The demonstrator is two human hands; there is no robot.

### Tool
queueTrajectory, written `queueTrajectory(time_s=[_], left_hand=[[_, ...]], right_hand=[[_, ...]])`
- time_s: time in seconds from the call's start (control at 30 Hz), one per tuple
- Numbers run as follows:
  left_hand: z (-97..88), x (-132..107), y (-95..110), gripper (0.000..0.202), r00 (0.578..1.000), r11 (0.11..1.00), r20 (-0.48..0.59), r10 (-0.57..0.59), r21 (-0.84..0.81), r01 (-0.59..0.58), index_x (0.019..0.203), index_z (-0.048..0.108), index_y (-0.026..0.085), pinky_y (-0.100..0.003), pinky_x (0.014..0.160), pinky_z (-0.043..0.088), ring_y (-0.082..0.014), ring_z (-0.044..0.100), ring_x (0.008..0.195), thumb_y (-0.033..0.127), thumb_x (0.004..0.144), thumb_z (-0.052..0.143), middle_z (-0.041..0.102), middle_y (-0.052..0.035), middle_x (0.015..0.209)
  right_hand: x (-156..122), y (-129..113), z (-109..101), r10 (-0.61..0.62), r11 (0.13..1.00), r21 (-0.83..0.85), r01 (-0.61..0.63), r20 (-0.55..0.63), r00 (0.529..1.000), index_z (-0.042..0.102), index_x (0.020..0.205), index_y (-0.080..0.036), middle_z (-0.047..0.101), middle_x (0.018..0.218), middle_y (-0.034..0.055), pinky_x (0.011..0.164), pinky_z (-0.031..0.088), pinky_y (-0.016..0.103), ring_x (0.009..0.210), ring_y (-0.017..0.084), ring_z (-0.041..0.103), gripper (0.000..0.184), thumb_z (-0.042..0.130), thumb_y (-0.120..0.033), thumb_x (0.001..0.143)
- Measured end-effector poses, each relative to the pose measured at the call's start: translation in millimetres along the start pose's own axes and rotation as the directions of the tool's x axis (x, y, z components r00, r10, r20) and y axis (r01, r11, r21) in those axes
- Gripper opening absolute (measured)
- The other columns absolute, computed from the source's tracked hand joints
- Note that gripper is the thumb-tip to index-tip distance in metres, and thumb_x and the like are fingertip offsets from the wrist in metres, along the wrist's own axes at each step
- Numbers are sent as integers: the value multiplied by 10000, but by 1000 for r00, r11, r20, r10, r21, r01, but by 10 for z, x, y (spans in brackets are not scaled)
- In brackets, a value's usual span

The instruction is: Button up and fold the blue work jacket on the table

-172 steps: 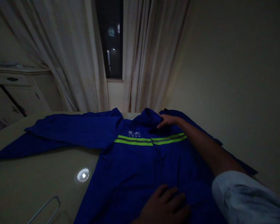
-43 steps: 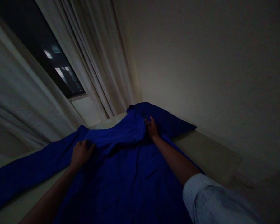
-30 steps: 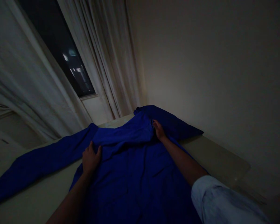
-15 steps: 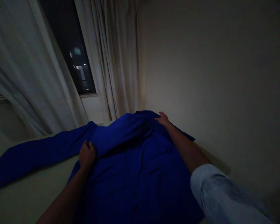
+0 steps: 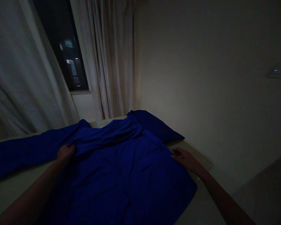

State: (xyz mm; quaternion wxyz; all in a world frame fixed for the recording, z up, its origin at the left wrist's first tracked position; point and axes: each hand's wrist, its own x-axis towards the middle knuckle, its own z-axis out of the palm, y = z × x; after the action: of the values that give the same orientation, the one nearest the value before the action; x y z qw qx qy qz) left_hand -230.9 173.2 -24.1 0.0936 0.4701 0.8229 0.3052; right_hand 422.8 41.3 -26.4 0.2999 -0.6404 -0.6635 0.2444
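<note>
A dark blue jacket (image 5: 121, 175) lies spread out, back side up, on a pale table (image 5: 201, 200). One sleeve (image 5: 25, 150) stretches far to the left, the other (image 5: 154, 125) lies toward the far right corner. My left hand (image 5: 65, 152) is closed on a fold of the jacket near its left shoulder. My right hand (image 5: 184, 157) rests flat with its fingers stretched out at the jacket's right edge, partly on the table.
Pale curtains (image 5: 107, 59) hang on both sides of a dark window (image 5: 65, 56) behind the table. A plain wall (image 5: 213, 78) runs close along the table's right side. The room is dim.
My right hand has left the collar area and moved back and right to the jacket's side edge. My left hand has slid left with its fold. The view has shifted.
</note>
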Motion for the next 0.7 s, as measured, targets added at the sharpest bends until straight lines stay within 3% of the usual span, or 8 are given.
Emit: queueTrajectory(time_s=[0.07,0.13,0.23,0.3,0.4,0.5,0.6,0.7], left_hand=[[4,-111,10,667,1000,998,-8,-19,57,20,1298,637,-22,-543,921,560,-454,670,1140,488,884,525,692,-294,1236],[58,-288,38,789,992,983,-16,121,138,-118,1444,540,9,-592,1050,480,-481,543,1336,587,914,458,559,-312,1456],[201,-607,52,756,879,847,217,424,250,-470,1503,521,76,-555,1156,407,-423,480,1432,564,942,389,462,-253,1590],[293,-819,32,735,811,770,340,477,283,-572,1513,530,91,-543,1194,373,-406,451,1470,527,930,428,428,-232,1628],[314,-1139,-26,689,799,735,321,508,323,-596,1532,513,98,-583,1214,349,-398,400,1512,461,952,429,393,-224,1651],[149,-1533,-164,671,750,731,278,600,190,-655,1565,459,96,-528,1212,408,-331,473,1478,464,1009,384,455,-201,1620],[-98,-2002,-492,654,714,712,186,675,90,-696,1610,396,210,-481,1168,492,-277,500,1462,500,1024,432,456,-103,1639],[-299,-2412,-1003,541,699,698,123,705,53,-714,1519,528,334,-428,1037,610,-267,638,1324,457,993,513,572,-27,1553]], right_hand=[[-42,-9,89,-17,999,-41,16,-22,1000,695,1224,-181,743,1189,149,940,572,428,1078,301,718,526,627,-590,901],[82,-135,212,-68,992,-114,59,-76,995,703,1198,-189,738,1182,143,974,553,439,1082,300,707,470,617,-566,931],[547,-535,489,-212,966,-173,189,-123,969,700,1194,-181,717,1208,142,1047,512,430,1140,287,676,380,628,-473,962],[976,-906,746,-257,959,-157,236,-130,958,683,1256,-164,682,1309,144,1136,446,387,1259,262,623,358,619,-391,986],[1626,-1448,1184,-119,989,-96,114,-48,992,603,1418,-163,618,1457,122,1181,388,296,1367,210,565,433,588,-343,1025],[2094,-1771,1557,28,996,-78,-31,-44,999,561,1457,-72,602,1467,211,1143,442,338,1366,273,582,521,555,-388,1043],[2313,-1833,1780,158,984,-74,-161,-50,986,595,1411,-25,635,1399,267,1079,498,354,1316,319,626,575,619,-429,1002],[2375,-1770,1839,239,967,-82,-241,-41,970,681,1303,-46,697,1296,261,989,547,351,1216,336,689,545,751,-399,895]])
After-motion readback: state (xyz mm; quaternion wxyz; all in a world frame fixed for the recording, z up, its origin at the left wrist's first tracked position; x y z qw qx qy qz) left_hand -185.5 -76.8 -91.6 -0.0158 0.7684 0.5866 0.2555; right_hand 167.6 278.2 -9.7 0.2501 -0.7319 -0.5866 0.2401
